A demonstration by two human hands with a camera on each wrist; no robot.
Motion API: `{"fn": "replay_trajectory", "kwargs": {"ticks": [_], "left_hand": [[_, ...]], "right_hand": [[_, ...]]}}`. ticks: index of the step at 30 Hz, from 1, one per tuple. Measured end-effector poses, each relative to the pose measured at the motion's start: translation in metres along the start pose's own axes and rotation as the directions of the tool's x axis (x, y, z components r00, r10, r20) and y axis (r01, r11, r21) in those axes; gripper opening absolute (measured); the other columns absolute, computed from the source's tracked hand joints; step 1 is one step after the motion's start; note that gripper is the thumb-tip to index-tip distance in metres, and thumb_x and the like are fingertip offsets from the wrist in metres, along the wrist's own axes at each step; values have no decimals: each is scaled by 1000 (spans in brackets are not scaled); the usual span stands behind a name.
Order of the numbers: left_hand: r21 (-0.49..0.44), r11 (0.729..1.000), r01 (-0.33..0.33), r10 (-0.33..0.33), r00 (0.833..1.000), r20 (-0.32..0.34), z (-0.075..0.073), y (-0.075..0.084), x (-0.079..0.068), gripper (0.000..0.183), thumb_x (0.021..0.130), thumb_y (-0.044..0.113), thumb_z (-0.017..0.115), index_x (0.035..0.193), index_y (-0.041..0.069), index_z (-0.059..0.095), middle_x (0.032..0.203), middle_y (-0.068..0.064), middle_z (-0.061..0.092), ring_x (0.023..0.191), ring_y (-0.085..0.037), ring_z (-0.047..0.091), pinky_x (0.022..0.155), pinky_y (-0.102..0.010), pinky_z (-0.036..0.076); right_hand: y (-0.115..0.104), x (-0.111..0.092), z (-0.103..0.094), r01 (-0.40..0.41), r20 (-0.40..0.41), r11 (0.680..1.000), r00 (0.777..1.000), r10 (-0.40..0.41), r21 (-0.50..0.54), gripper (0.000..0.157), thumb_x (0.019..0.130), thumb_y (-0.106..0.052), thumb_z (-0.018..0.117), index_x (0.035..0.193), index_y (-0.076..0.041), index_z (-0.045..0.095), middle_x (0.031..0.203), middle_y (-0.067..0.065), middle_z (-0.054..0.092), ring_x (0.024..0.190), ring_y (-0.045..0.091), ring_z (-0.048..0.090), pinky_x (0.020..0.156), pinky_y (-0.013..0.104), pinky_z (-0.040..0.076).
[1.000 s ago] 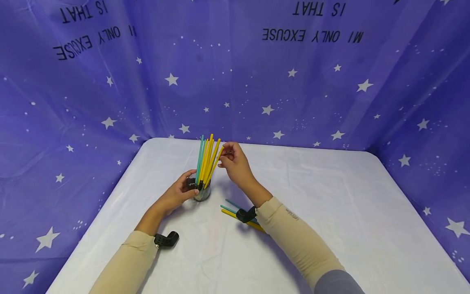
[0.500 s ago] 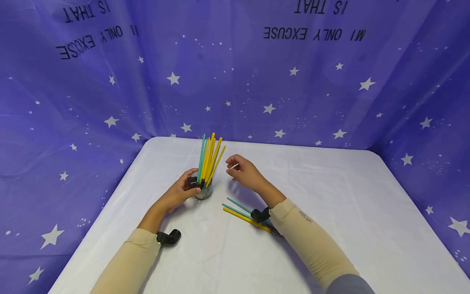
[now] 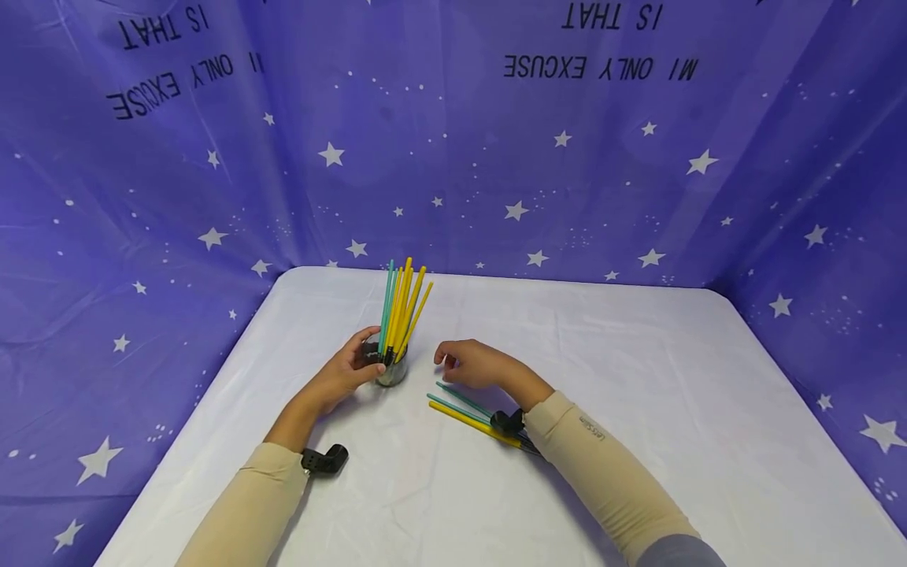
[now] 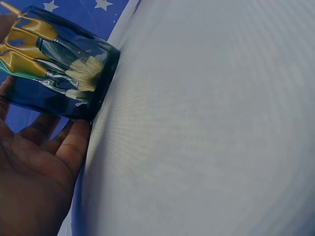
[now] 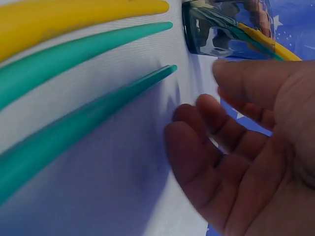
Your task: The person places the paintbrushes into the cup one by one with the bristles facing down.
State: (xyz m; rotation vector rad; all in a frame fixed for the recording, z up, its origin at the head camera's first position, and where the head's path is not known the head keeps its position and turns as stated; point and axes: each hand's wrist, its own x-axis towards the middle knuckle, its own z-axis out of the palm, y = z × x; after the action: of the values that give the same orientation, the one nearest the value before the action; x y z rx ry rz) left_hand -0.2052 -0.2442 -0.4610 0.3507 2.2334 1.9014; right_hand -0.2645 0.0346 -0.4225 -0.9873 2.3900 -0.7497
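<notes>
A clear glass stands on the table, with my left hand gripping its side. Several yellow-handled paintbrushes and teal-handled ones lean in it, handles up. In the left wrist view, pale bristles show near the base inside the glass. My right hand holds nothing, its fingers loosely bent, to the right of the glass. Just below it lie two teal paintbrushes and a yellow one, side by side. My right forearm partly covers their other ends in the head view.
A white cloth covers the table. A purple-blue curtain with stars and lettering hangs around its back and sides. Each wrist wears a small black camera.
My right hand has let go of a yellow brush in the glass and moved down and right toward the brushes on the table. My left hand stays on the glass.
</notes>
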Motion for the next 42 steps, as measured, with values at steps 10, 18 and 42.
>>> {"fn": "replay_trajectory", "kwargs": {"ticks": [10,18,42], "left_hand": [[-1,1000,11,-11,1000,8,-1,2,-1,74,96,6,64,155,12,21,146,-30,38,134,-41,41,101,-38,42],[-25,1000,5,-5,1000,14,1,2,-1,74,95,4,63,155,11,21,146,-30,38,133,-40,41,98,-31,44],[-4,1000,7,-7,1000,12,-2,1,0,74,96,6,63,156,12,21,147,-29,39,133,-40,42,99,-33,44]], "right_hand": [[-2,3,5,-57,117,998,991,60,-23,17,93,-7,67,109,-13,63,87,1,59,73,15,53,65,29,45],[-6,3,4,-120,169,993,979,116,11,17,92,-6,69,107,-12,64,84,3,56,69,15,51,62,27,46],[-3,5,9,-114,105,993,988,109,40,15,91,-1,65,100,-12,65,83,4,55,65,15,50,57,27,45]]}}
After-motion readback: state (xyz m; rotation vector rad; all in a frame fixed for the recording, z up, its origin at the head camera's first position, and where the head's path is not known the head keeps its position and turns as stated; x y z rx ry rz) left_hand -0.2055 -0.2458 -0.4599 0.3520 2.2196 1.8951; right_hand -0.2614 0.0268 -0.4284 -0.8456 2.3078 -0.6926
